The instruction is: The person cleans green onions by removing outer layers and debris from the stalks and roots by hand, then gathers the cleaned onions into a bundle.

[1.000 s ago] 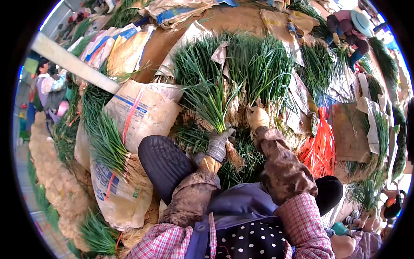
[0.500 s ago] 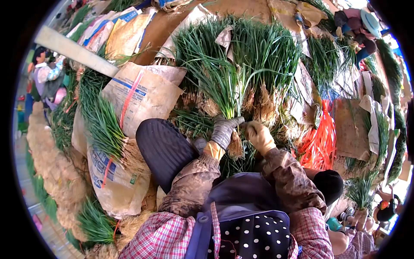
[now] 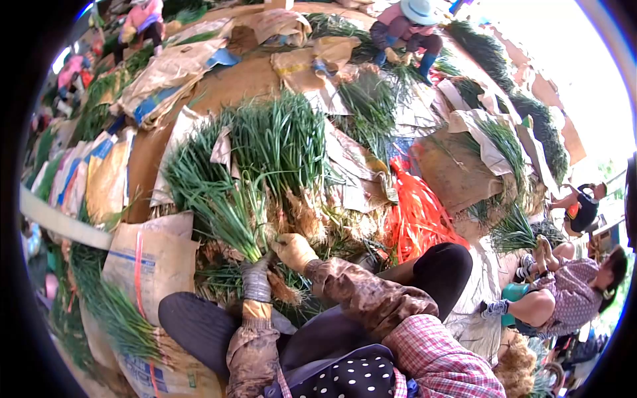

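Note:
My left hand [image 3: 256,280], in a glove with grey wrapping, is closed around the lower stalks of a bunch of spring onions [image 3: 232,222]. Their leaves point up and away to the left, and pale roots [image 3: 284,290] hang out below the hand. Right beside it is my right hand [image 3: 294,252] in a beige glove, fingers curled in at the stalks; whatever they pinch is hidden. Just beyond both hands stands a thick row of spring onions [image 3: 282,142] with roots towards me.
Red plastic strips [image 3: 421,219] lie to the right. A printed sack [image 3: 149,265] and tied bunches [image 3: 109,298] lie at left. One person [image 3: 570,298] sits at right; another in a pale hat [image 3: 408,30] crouches at the back. My bent knees flank the work.
The view has swung to the right, so the row and my hands appear further left. My right hand is closer against the bunch; my left hand keeps its hold.

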### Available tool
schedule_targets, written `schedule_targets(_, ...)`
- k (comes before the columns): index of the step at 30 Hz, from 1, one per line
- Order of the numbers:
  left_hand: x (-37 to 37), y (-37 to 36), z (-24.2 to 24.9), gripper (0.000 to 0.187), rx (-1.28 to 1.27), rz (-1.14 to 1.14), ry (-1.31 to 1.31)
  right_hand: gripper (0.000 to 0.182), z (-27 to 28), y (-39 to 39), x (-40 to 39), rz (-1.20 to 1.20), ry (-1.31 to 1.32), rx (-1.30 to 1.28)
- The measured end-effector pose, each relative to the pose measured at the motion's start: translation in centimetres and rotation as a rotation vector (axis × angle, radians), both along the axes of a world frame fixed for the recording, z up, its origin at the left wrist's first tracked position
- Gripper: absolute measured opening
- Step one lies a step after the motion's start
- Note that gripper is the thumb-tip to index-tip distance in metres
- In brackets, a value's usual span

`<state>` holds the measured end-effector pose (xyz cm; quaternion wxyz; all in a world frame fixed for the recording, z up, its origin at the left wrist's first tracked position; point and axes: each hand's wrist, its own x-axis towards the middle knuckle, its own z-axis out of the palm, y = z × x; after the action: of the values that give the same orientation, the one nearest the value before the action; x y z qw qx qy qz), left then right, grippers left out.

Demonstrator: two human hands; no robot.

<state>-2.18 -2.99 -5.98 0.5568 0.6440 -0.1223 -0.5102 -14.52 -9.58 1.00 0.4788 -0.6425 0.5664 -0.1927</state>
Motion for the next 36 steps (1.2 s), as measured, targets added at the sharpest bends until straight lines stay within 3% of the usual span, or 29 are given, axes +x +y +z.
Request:
schedule_targets(3, 0.3, -0.3, -1.8, 0.035, 0.155, 0.025, -0.053, 0.026, -2.2, 0.6, -0.3, -0.014, -0.065, 0.132)
schedule_targets(4, 0.4, -0.4, -2.5, 0.036, 0.172, 0.031, -0.071, 0.025, -3.2, 0.4, -0.3, 0.079, 0.033, 0.023)
schedule_targets(5, 0.2, -0.4, -4.2, 0.036, 0.064, 0.087, -0.163, 0.024, -3.2, 0.1, -0.5, 0.078, 0.115, -0.14)
schedule_targets(7, 0.2, -0.7, -3.8, 0.036, -0.078, -0.003, -0.175, 0.026, -4.9, -1.7, -1.2, -0.116, 0.265, -0.092)
schedule_targets(8, 0.3, -1.0, -3.3, 0.036, -0.147, -0.042, -0.184, 0.027, -3.0, -2.4, -2.2, -0.125, 0.173, 0.077)
schedule_targets(9, 0.5, -0.9, -2.6, 0.035, -0.206, -0.07, -0.196, 0.033, -2.2, -2.3, -3.1, 0.044, 0.187, -0.014)
schedule_targets(10, 0.9, 0.1, -2.1, 0.035, -0.246, -0.087, -0.209, 0.036, -1.7, -1.4, -3.1, 0.039, -0.07, 0.056)
schedule_targets(11, 0.7, 0.4, -0.2, 0.032, -0.266, -0.07, -0.134, 0.04, 0.0, 0.3, -2.5, 0.037, -0.328, 0.152)
schedule_targets(13, -0.5, 0.4, 4.5, 0.026, -0.36, 0.073, 0.231, 0.04, 1.7, 2.1, -2.2, 0.255, -0.324, 0.263)
schedule_targets(15, -0.1, 0.1, 5.8, 0.021, -0.432, 0.145, 0.507, 0.038, 3.5, 2.1, -2.0, 0.451, 0.052, 0.175)
schedule_targets(16, 0.7, 0.0, 6.5, 0.019, -0.332, 0.175, 0.434, 0.035, 1.3, 2.3, -2.6, 0.459, -0.052, 0.185)
schedule_targets(17, 1.6, 0.0, 8.1, 0.02, -0.437, 0.193, 0.377, 0.032, -1.9, 1.9, -3.6, 0.454, -0.149, 0.189)
schedule_targets(18, 2.7, 0.0, 8.9, 0.02, -0.489, 0.249, 0.406, 0.031, -5.8, 0.6, -5.8, 0.613, -0.008, 0.192)
schedule_targets(21, 4.9, 0.1, 10.3, 0.024, -0.628, 0.349, 0.394, 0.031, -5.1, 0.3, -6.0, 0.936, 0.693, 0.451)
schedule_targets(22, 5.1, 0.2, 10.1, 0.029, -0.622, 0.352, 0.353, 0.034, -5.4, 1.0, -6.8, 1.007, 0.626, 0.22)
schedule_targets(23, 5.1, 0.0, 8.9, 0.031, -0.666, 0.328, 0.346, 0.036, -6.0, 0.9, -6.4, 0.856, 0.57, 0.163)
schedule_targets(27, 2.9, -0.6, 5.7, 0.027, -0.252, 0.328, 0.392, 0.045, -6.1, -3.5, -2.4, 0.226, 0.392, -0.011)
schedule_targets(29, 2.1, 0.0, 4.8, 0.023, -0.176, 0.212, 0.53, 0.043, -4.5, -6.7, 0.4, 0.069, 0.526, 0.0)
schedule_targets(34, 0.9, -1.2, 3.1, 0.02, 0.075, 0.153, 0.29, 0.035, -7.4, -10.4, 1.6, 0.079, 0.635, -0.147)
schedule_targets(36, 0.9, -1.5, 4.0, 0.02, 0.073, 0.134, 0.272, 0.032, -3.9, -7.9, 1.4, 0.048, 0.535, -0.162)
